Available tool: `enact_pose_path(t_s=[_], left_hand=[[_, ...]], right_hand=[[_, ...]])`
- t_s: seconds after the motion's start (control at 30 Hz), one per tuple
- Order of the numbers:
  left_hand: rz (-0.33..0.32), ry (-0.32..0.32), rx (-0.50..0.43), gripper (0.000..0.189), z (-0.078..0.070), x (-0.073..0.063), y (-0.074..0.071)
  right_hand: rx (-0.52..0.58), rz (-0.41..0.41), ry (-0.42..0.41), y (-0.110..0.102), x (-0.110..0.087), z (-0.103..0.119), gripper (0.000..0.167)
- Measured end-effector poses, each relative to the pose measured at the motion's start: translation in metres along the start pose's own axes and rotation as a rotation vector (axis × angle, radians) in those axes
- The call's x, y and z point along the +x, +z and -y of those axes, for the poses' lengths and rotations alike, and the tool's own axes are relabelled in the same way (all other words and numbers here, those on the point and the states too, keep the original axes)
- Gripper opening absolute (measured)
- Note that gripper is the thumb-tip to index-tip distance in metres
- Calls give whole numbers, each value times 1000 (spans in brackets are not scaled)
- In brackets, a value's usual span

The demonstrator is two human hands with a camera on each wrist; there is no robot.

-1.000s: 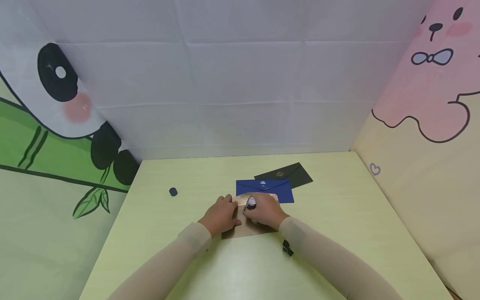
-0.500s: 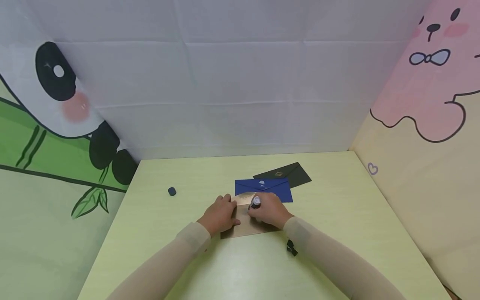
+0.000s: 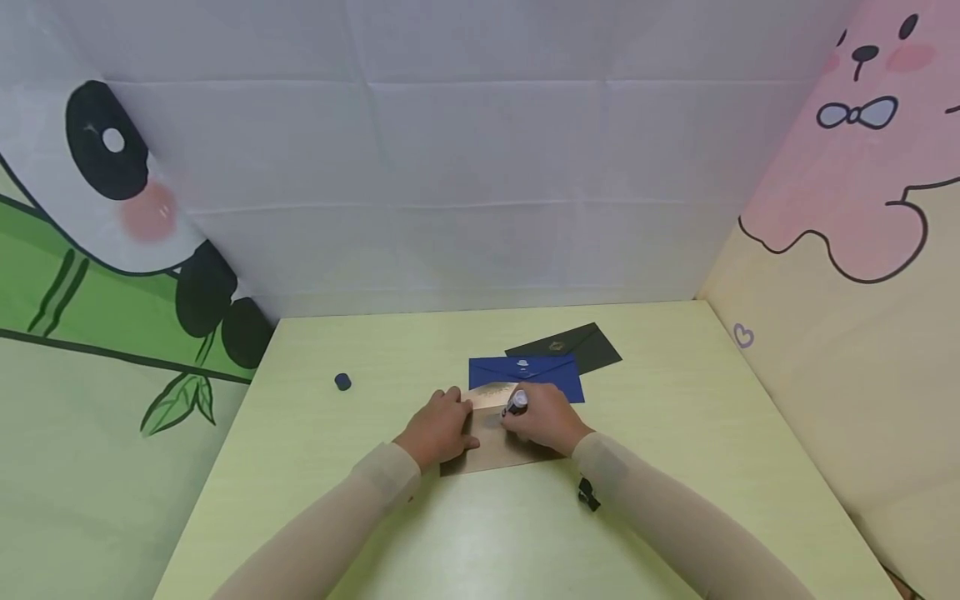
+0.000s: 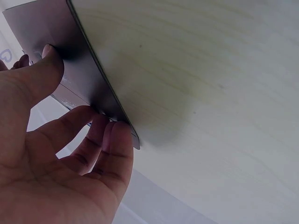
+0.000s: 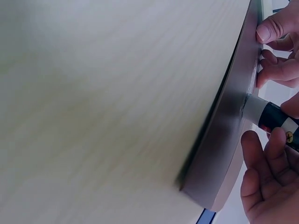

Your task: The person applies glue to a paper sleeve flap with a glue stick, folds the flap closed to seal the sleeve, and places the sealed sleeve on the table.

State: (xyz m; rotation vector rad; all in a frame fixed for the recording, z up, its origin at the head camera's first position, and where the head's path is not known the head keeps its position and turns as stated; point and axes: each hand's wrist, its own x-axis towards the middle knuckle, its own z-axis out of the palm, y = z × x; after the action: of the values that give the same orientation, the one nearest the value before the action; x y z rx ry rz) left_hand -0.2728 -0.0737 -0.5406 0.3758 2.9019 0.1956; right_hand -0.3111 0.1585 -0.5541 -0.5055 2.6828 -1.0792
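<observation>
A brown envelope [image 3: 498,450] lies on the table with its paler flap [image 3: 487,395] folded up at the far side. My left hand [image 3: 437,429] rests on its left end, thumb on the paper and fingertips at the edge, as the left wrist view shows. My right hand [image 3: 553,417] grips a glue stick [image 3: 516,405] with a black and white barrel. In the right wrist view the pale end of the glue stick [image 5: 254,108] touches the envelope near the flap fold. Part of the envelope's right side is hidden beneath the right hand.
A blue envelope [image 3: 525,367] sits just beyond the brown one and overlaps a dark green-black envelope [image 3: 596,354] behind it. A small dark cap [image 3: 342,382] lies on the table at left. White cloth [image 3: 480,167] hangs behind the table.
The right hand with the glue stick has slid a little to the right along the envelope. My left hand stays in place on the paper, and the envelopes lie as before.
</observation>
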Motion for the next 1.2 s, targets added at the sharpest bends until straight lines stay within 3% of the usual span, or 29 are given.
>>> enact_pose_path(t_s=[0.53, 0.97, 1.2], left_hand=[[17, -14, 11, 66, -3, 0, -1], [10, -22, 9, 63, -5, 2, -6], [15, -20, -3, 63, -4, 4, -2]], right_hand=[[-24, -5, 34, -4, -2, -7, 20], [132, -53, 51, -20, 3, -18, 24], [118, -59, 46, -23, 4, -18, 24]])
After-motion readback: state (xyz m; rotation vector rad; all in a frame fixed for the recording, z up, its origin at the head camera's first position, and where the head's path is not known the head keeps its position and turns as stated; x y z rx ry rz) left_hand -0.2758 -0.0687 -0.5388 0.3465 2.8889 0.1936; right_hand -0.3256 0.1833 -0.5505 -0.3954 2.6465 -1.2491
